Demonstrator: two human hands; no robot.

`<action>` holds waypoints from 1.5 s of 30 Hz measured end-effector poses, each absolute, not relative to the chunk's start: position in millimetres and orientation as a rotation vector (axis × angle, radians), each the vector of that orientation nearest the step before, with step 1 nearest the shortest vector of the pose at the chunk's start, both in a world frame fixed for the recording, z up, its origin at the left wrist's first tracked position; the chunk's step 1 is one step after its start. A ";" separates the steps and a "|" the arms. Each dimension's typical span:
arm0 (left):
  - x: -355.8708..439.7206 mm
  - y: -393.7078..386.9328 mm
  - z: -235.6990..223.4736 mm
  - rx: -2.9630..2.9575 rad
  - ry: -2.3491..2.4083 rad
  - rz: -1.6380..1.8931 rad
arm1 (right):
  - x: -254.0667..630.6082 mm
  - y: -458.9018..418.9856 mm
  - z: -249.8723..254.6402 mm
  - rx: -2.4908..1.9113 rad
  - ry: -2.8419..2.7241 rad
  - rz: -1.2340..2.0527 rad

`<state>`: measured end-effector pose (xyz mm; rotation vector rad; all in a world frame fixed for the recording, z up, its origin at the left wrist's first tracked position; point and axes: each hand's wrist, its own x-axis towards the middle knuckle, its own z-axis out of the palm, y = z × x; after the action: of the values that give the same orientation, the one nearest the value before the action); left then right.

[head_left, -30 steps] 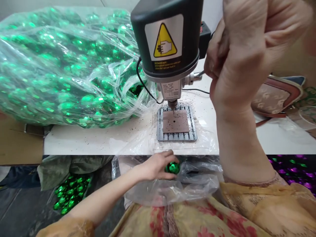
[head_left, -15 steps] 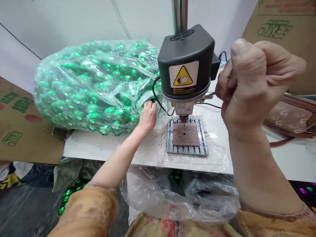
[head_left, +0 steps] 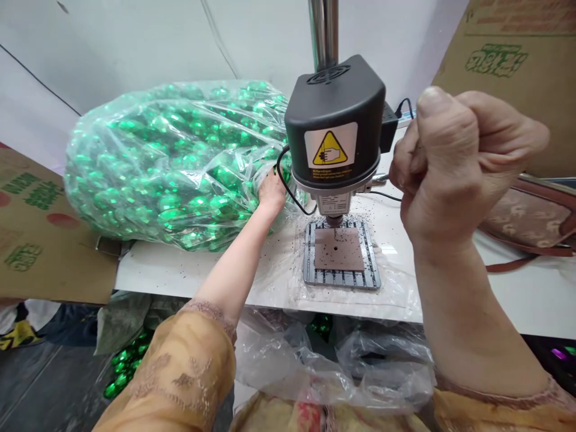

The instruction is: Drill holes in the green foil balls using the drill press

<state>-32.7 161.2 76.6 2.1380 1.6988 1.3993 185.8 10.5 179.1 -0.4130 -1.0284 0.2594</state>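
My left hand reaches into the opening of a large clear plastic bag full of shiny green faceted balls; its fingers are hidden in there. Close by stands a small bench drill press with a black head and a yellow warning label. Raised at its right side, my right hand is closed in a fist around its handle, mostly hidden by the fingers; a metal rod runs from the machine towards it. Below the chuck, a brown square board with a dark hole lies on the slotted metal base.
Dark shavings lie around the base on the white table. Cardboard boxes stand at left and right. A patterned bag is at right. Clear plastic hangs at the front edge; green balls lie below left.
My left hand has moved further into the bag's opening, so its fingers no longer show. The right fist holds its place beside the drill press. The view has shifted slightly.
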 end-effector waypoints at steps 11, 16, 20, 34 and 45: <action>-44.3 119.6 68.5 2.347 1.795 1.030 | 185.1 10.2 178.1 -0.381 -1.044 0.267; -49.0 71.9 64.1 2.497 1.727 0.888 | 185.9 10.0 177.5 -0.388 -1.045 0.270; -39.7 30.7 59.7 2.216 1.480 1.191 | 185.9 10.7 177.0 -0.416 -1.050 0.280; -3.7 6.4 27.9 0.999 1.074 1.178 | 185.4 11.0 177.2 -0.376 -1.063 0.287; 11.1 12.7 -3.1 1.473 1.132 1.092 | 186.3 8.7 177.5 -0.376 -1.073 0.279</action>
<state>11.1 12.7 -3.1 1.4734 1.1323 1.0915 186.3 8.7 177.5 -0.3758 -1.0727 0.2786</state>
